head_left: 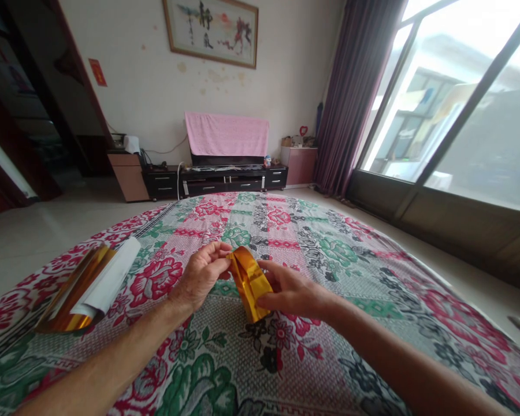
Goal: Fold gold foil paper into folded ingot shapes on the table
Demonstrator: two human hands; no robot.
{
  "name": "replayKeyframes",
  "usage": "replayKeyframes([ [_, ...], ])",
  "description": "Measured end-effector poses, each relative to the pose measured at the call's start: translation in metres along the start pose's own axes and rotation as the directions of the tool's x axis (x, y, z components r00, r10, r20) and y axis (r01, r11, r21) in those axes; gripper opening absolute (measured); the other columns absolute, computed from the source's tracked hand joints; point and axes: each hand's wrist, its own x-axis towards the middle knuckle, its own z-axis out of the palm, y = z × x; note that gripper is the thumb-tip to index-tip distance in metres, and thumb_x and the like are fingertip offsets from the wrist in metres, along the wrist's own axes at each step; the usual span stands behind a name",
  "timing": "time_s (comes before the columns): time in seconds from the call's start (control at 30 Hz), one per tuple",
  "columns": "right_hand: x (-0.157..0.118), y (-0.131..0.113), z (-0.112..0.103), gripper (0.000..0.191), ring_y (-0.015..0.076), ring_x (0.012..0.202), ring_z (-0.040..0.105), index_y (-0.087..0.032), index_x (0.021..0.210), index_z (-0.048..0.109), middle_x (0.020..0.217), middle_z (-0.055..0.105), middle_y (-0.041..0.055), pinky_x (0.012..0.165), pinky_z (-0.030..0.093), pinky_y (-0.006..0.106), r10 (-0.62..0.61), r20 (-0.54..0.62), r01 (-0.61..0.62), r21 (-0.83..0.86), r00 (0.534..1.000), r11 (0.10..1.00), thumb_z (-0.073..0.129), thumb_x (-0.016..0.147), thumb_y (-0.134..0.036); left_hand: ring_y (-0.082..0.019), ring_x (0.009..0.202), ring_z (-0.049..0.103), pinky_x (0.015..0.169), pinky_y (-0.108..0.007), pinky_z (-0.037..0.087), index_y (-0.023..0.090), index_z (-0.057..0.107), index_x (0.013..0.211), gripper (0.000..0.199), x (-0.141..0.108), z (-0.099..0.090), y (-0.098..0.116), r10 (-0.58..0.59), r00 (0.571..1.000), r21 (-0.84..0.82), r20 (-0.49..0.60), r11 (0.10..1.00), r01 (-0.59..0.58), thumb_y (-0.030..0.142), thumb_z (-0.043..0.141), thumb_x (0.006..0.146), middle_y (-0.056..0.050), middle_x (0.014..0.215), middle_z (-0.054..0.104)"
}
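Observation:
A folded piece of shiny gold foil paper (251, 283) is held between my two hands, just above the patterned cloth. My left hand (203, 274) pinches its upper left edge between thumb and fingertips. On the other side, my right hand (288, 288) grips the foil with the thumb in front and the fingers behind it. The foil is tilted, with a crease running along its length. To the left lies a loose stack of curled gold foil sheets (71, 294), with white paper (110, 283) curled over them.
A flowered cloth (338, 346) covers the broad surface in front of me. Beyond it stand a low black cabinet (214, 186) and a screen under a pink cloth (227, 134). A purple curtain (351, 86) and large windows (442, 104) are on the right.

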Motion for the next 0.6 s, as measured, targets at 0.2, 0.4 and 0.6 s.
replayKeyframes([
  [0.2, -0.003, -0.005, 0.007, 0.076, 0.0212, 0.086, 0.058, -0.02, 0.134, 0.036, 0.102, 0.059, 0.0088, 0.067, 0.049, 0.033, 0.032, -0.166, -0.005, 0.159, 0.986, 0.987, 0.066, 0.065, -0.029, -0.015, 0.072, 0.064, 0.063, -0.026, 0.052, 0.017, 0.055, 0.108, 0.037, -0.005, 0.006, -0.001, 0.066, 0.991, 0.215, 0.118, 0.973, -0.09, 0.021, 0.057, 0.071, -0.006, 0.094, 0.065],
  [0.4, 0.008, 0.009, 0.024, 0.069, 0.017, 0.072, 0.057, -0.017, 0.128, 0.039, 0.09, 0.059, 0.006, 0.058, 0.048, 0.03, -0.003, -0.335, 0.042, 0.109, 0.942, 0.993, 0.065, 0.066, -0.033, -0.013, 0.074, 0.065, 0.066, -0.023, 0.053, 0.019, 0.054, 0.117, 0.045, -0.011, 0.013, -0.003, 0.213, 0.961, 0.463, 0.176, 0.844, -0.271, 0.014, 0.05, 0.073, -0.005, 0.097, 0.065],
  [0.6, 0.009, 0.003, 0.027, 0.031, 0.0112, 0.061, 0.05, -0.015, 0.093, 0.053, 0.073, 0.056, 0.0005, 0.053, 0.042, 0.025, -0.022, -0.343, 0.09, 0.185, 0.939, 0.978, 0.062, 0.065, -0.024, -0.01, 0.069, 0.064, 0.063, -0.022, 0.053, 0.019, 0.054, 0.118, 0.044, -0.012, 0.016, -0.002, 0.255, 0.956, 0.479, 0.145, 0.827, -0.293, 0.015, 0.05, 0.074, -0.005, 0.097, 0.066],
])
